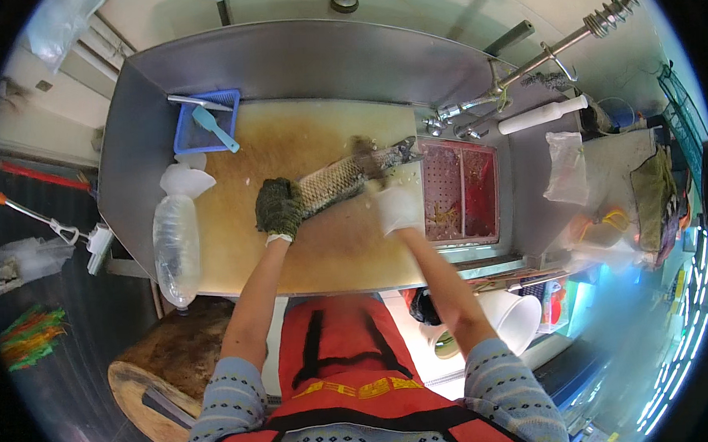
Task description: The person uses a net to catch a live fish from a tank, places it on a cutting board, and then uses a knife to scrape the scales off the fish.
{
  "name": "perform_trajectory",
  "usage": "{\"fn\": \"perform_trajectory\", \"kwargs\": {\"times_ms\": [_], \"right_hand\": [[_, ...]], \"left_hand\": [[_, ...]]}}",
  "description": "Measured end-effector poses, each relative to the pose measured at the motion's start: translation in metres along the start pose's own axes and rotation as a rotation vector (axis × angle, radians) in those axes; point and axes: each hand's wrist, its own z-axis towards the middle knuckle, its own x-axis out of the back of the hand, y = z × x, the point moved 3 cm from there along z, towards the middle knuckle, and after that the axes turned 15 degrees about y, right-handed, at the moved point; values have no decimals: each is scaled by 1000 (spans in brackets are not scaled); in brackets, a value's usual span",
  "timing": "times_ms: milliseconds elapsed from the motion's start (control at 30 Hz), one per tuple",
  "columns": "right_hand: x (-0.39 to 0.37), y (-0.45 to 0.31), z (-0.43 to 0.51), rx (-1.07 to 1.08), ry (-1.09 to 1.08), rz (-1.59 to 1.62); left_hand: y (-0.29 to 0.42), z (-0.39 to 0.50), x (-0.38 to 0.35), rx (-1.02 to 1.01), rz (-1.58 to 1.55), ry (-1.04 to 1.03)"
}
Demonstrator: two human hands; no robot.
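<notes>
A large scaly fish (334,185) lies slantwise on a stained cutting board (332,258), its tail at the upper right. My left hand (279,208), in a dark knit glove with a white cuff beneath, grips the head end, which it hides. My right hand (399,209) wears a white glove and is blurred by motion. It holds a brown-headed hand tool (367,160) across the fish near the tail; the exact kind of tool is too blurred to tell. Loose scales lie on the board around the tail.
A blue basket (176,134) with a light-blue scraper (214,127) stands at the back left, beside clear plastic bags (177,248). Right of the board is a red perforated tray (442,186) in the sink, below a faucet (442,120). A wooden block (163,363) stands lower left.
</notes>
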Motion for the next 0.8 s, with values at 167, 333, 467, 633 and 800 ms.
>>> {"fn": "perform_trajectory", "kwargs": {"times_ms": [167,333,467,633,800], "right_hand": [[18,25,36,42,-150,90],[-2,-25,-26,75,-68,75],[-11,22,15,1,-25,202],[-15,-40,-53,1,-115,219],[-29,13,-15,-64,-15,198]], "left_hand": [[-1,-9,13,23,-112,0],[13,-18,37,-22,-201,-18],[-6,-21,21,-65,-123,79],[-37,-31,10,113,-20,143],[-33,-27,7,89,19,221]]}}
